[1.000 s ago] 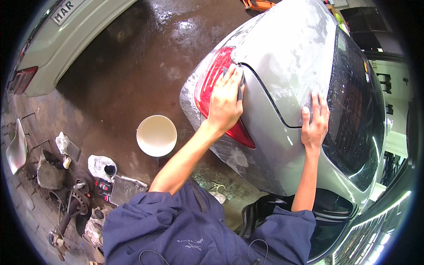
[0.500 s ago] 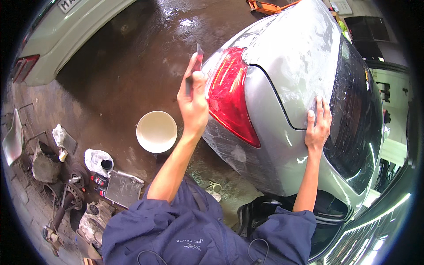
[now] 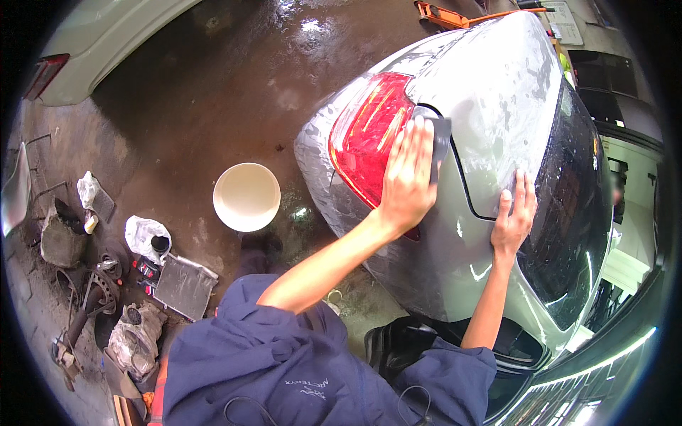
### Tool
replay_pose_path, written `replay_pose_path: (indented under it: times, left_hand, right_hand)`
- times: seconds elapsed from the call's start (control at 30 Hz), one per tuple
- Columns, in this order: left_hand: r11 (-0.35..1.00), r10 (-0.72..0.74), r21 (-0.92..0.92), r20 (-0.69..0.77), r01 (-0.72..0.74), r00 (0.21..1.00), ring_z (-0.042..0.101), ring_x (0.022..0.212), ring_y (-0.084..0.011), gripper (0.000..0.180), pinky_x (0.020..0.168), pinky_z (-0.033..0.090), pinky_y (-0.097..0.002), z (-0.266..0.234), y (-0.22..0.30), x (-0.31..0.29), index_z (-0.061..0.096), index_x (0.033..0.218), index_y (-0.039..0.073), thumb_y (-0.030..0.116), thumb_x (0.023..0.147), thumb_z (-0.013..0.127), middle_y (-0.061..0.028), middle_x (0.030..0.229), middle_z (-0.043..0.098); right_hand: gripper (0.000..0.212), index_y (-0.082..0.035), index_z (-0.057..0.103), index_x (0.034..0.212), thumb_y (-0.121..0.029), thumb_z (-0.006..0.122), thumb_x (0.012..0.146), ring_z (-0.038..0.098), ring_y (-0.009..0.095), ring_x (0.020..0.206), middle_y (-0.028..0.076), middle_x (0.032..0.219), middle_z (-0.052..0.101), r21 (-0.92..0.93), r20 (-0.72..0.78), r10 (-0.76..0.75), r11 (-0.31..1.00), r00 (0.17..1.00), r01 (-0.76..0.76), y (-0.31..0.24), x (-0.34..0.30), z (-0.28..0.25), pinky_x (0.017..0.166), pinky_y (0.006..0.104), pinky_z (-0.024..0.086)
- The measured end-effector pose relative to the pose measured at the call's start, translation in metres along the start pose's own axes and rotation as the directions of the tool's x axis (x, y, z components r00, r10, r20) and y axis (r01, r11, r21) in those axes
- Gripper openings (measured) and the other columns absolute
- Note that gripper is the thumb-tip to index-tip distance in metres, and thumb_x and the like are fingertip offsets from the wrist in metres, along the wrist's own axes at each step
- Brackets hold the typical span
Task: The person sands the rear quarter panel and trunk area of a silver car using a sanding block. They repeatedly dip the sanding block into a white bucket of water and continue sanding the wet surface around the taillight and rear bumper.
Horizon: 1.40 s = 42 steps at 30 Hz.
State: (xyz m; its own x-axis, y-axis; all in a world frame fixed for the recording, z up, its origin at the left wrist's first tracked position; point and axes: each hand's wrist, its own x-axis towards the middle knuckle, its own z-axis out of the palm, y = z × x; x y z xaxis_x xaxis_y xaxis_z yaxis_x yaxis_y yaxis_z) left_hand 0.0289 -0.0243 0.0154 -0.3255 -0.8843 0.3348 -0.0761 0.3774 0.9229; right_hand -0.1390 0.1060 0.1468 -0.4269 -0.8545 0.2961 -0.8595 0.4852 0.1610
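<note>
Left hand [image 3: 410, 176]'s grip is closed round a dark pad [image 3: 442, 138] by the light [image 3: 369, 131] at the car [image 3: 490, 124]'s rear corner, long side roughly finger-wise; right hand [image 3: 513, 224]'s further off, flat, empty.

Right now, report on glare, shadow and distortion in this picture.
Head view: strong glare whitens the silver-grey metal trunk lid toward its far end; head view: white glints break up the wet brown floor; head view: a dark shadow falls beside the pale, curved vehicle body; head view: fisheye distortion bends straight edges near the picture's rim.
</note>
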Motion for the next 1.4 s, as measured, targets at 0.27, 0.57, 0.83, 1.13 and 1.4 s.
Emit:
replay_pose_path:
  times: [0.27,0.57,0.83,1.13,1.4]
  left_hand:
    - [0.999,-0.013,0.045,-0.043,0.015,0.999,0.047,0.145,-0.0417,0.059,0.122,0.034,-0.0497,0.002,-0.002,0.002,0.048,0.15,-0.008,0.015,0.099,0.067,-0.0292,0.153,0.05]
    - [0.985,-0.009,-0.173,-0.02,0.006,1.0,0.056,0.138,-0.0387,0.041,0.12,0.039,-0.0494,-0.018,-0.014,0.033,0.061,0.139,-0.002,0.007,0.099,0.065,-0.0267,0.143,0.061]
    - [0.94,0.158,-0.318,0.079,-0.126,0.984,0.058,0.136,-0.0379,0.038,0.118,0.041,-0.0483,-0.03,-0.036,0.048,0.061,0.132,-0.001,0.0,0.094,0.066,-0.0242,0.138,0.064]
    - [0.956,0.023,-0.294,0.085,0.003,0.996,0.061,0.129,-0.0413,0.038,0.111,0.049,-0.0475,-0.029,-0.032,0.04,0.061,0.131,-0.004,0.001,0.094,0.063,-0.0263,0.133,0.066]
    - [0.944,-0.208,-0.269,-0.03,0.193,0.978,0.064,0.118,-0.0481,0.033,0.104,0.053,-0.0488,-0.013,-0.015,0.044,0.06,0.132,-0.007,0.006,0.102,0.057,-0.0322,0.128,0.065]
  right_hand:
    - [0.053,-0.009,0.057,0.149,-0.04,0.05,0.105,0.048,0.041,0.14,0.019,0.152,0.053,0.005,-0.004,-0.018,1.0,1.0,0.018,-0.001,0.005,0.0,0.119,0.0497,0.035]
    - [0.054,-0.009,0.056,0.15,-0.04,0.047,0.107,0.048,0.039,0.14,0.018,0.153,0.053,-0.022,-0.005,-0.012,1.0,1.0,0.012,-0.001,0.004,0.0,0.119,0.0477,0.034]
    - [0.054,-0.009,0.056,0.15,-0.038,0.05,0.105,0.049,0.041,0.139,0.02,0.153,0.052,-0.016,0.0,-0.018,1.0,1.0,0.018,0.001,0.003,0.001,0.118,0.0494,0.036]
    - [0.053,-0.01,0.057,0.15,-0.038,0.049,0.106,0.048,0.04,0.14,0.018,0.153,0.053,-0.026,-0.008,-0.014,1.0,1.0,0.014,0.003,0.0,0.0,0.119,0.0486,0.034]
    - [0.053,-0.01,0.056,0.15,-0.039,0.051,0.105,0.048,0.041,0.139,0.019,0.152,0.053,-0.005,-0.02,-0.006,1.0,1.0,0.005,0.002,0.003,0.008,0.119,0.0492,0.036]
